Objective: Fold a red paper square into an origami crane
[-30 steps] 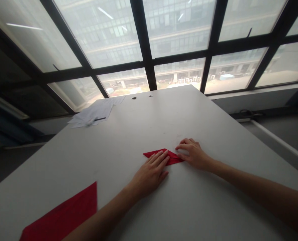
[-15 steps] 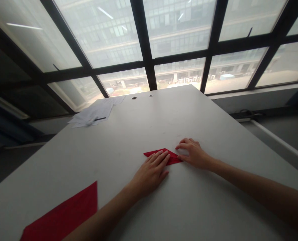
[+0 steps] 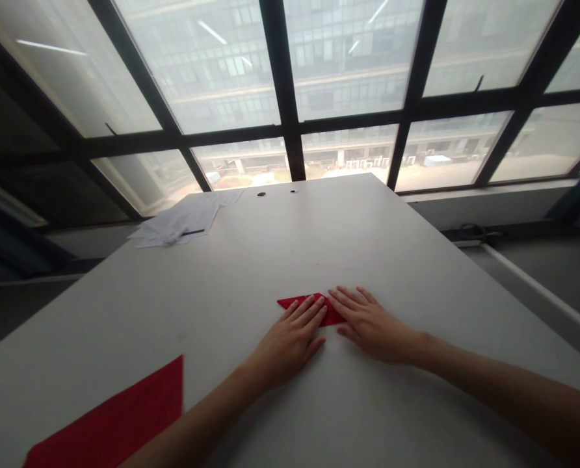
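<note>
A small piece of folded red paper (image 3: 333, 316) lies on the white table (image 3: 251, 260) in front of me. My left hand (image 3: 292, 335) rests flat across its middle, fingers stretched out and thumb apart. Over the paper's right end lies my right hand (image 3: 368, 324), palm down with its fingers spread. Both hands press on the paper without gripping it, and they hide much of it. The paper's pointed left tip shows beyond my left fingertips.
A larger red sheet (image 3: 119, 413) lies at the near left, partly under my left forearm. Loose white papers (image 3: 177, 218) with a dark pen-like stick (image 3: 194, 232) are at the far left. Two round holes pierce the table's far end, before tall windows (image 3: 348, 58).
My right hand has gone from pinching at the paper's right end to lying flat over it. The left hand stays in place on the paper.
</note>
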`<state>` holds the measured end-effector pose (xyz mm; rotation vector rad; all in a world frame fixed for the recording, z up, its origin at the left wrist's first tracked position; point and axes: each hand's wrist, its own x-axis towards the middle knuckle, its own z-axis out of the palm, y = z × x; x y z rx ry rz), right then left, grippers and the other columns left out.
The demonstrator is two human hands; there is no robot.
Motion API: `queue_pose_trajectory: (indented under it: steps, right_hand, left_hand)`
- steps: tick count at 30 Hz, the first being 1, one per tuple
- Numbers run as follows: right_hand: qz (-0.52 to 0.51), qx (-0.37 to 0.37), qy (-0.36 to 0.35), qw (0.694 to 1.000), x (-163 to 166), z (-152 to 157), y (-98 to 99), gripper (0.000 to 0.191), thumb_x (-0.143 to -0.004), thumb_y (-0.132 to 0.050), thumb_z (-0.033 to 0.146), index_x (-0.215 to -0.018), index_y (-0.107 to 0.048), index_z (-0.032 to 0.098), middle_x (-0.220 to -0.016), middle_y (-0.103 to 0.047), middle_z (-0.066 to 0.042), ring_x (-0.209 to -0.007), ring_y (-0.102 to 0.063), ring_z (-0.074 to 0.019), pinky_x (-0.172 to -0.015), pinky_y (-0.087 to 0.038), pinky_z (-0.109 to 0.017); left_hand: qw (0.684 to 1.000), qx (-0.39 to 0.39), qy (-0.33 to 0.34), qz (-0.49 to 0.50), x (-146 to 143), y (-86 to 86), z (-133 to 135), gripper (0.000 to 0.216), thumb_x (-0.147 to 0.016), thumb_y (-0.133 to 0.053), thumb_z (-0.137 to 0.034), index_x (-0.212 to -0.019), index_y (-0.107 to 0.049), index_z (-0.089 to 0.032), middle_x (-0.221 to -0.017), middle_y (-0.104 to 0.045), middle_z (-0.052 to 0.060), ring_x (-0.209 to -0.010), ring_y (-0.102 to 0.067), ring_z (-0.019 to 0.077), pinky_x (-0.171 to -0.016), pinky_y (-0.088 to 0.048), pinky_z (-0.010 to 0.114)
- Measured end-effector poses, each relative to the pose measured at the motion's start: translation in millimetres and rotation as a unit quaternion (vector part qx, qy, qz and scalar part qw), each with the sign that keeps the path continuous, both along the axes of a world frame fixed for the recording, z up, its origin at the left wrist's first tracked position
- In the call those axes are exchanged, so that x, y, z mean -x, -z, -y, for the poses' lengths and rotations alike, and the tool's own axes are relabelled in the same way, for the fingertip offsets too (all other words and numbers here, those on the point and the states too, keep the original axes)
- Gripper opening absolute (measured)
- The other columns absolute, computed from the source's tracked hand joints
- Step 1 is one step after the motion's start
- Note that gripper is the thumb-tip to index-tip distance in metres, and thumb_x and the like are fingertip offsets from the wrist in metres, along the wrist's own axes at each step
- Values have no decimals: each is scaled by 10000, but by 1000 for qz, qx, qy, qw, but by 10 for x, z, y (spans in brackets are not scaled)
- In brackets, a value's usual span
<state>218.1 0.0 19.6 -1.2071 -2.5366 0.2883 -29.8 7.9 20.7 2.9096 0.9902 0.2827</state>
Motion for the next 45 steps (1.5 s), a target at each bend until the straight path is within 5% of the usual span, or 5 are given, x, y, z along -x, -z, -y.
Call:
queue_pose_trajectory:
  steps: [5, 16, 27, 38, 45]
  right_hand:
    - [63, -4, -31, 998, -58, 167, 36, 754, -971, -454, 512, -1568, -136, 179, -1600, -226, -143, -1490, -187, -294, -1197, -114, -585]
    - [63, -18, 54, 996, -489, 481, 23, 516, -966, -501, 343, -1469, -421, 263, -1576, -323, -96, -1458, -287, -299, -1149, -322, -559]
    - [33, 9, 29, 999, 228, 298, 42, 727, -976, -417, 523, -1556, -208, 137, -1592, -244, -153, -1481, -216, -302, -1185, -231, -562]
    - [70, 0, 42, 997, 278, 349, 146, 816, -955, -326, 644, -1544, -220, 90, -1594, -206, -179, -1497, -139, -316, -1197, -50, -602]
    - [59, 8, 37, 998, 272, 331, 172, 771, -974, -308, 613, -1554, -182, 121, -1602, -197, -150, -1497, -146, -306, -1189, -42, -620]
  left_hand:
    - [1000, 7, -11, -13, -9, -7, 8, 571, -1014, -378, -441, -1529, -282, -211, -1582, -292, 79, -1482, -230, 226, -1186, -298, 438]
    - [1000, -4, -11, 3, -11, 50, -4, 567, -1019, -351, -457, -1537, -258, -245, -1592, -274, 63, -1485, -225, 221, -1194, -252, 410]
    - [1000, 6, -6, -2, 2, 24, 20, 633, -1011, -359, -483, -1556, -183, -213, -1596, -264, 79, -1488, -217, 223, -1201, -223, 409]
    - [972, -63, -228, -4, 72, 62, -108, 664, -1008, -277, -528, -1518, -294, -103, -1571, -296, 176, -1494, -175, 304, -1195, -154, 564]
    - [1000, 3, -20, -17, 23, -12, -13, 630, -1011, -323, -512, -1560, -169, -244, -1601, -254, 66, -1496, -187, 238, -1219, -147, 461]
